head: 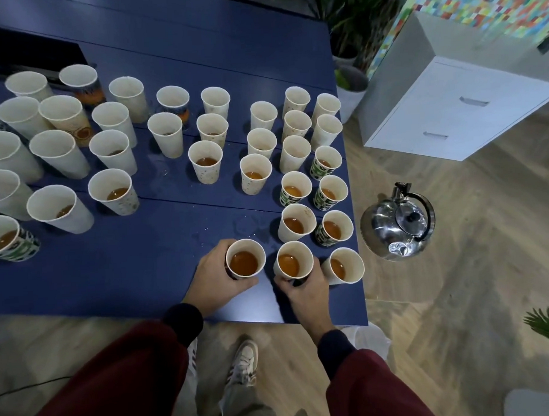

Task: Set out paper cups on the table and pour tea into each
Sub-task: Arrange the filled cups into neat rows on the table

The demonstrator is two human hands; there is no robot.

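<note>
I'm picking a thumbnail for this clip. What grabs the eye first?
The crowd of paper cups covering the blue table, many holding amber tea. At the near edge, the left hand and right hand each grip a filled cup. A shiny steel kettle sits on the floor at right.

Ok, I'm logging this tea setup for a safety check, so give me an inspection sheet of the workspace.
Surface: blue table, small wet spots near the front cups.
Job's things: many paper cups, nearer ones holding tea; kettle on the floor right of the table.
Clutter: dark box at the far left.
Grippers: left hand around a filled cup; right hand around its neighbour.
Cables: thin dark cable on the floor, left.
Surroundings: wood floor, white drawer cabinet, plants.
</note>
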